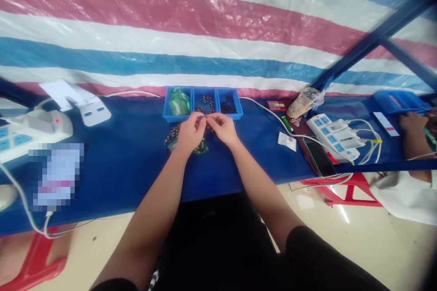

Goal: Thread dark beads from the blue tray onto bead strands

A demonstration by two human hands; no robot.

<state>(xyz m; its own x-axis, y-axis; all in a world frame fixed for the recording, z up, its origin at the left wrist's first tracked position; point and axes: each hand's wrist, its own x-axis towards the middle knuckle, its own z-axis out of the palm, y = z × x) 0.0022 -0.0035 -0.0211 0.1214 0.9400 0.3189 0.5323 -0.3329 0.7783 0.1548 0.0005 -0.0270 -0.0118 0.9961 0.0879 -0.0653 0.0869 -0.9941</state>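
The left hand (191,132) and right hand (222,129) pinch narrowly, contents unclear. Beyond sit 3 blue bins (175,119), inside the table's (136,163) edges.

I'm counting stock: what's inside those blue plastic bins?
In the blue plastic bins, left to right: a green, glossy bundle; small dark and pale pieces; small dark pieces. Anything beneath is covered; the left hand and right hand partly hide the middle bin.

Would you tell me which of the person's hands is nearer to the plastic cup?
Right. The right hand is to the left of the plastic cup; the left hand is farther left, beyond the right hand from the cup.
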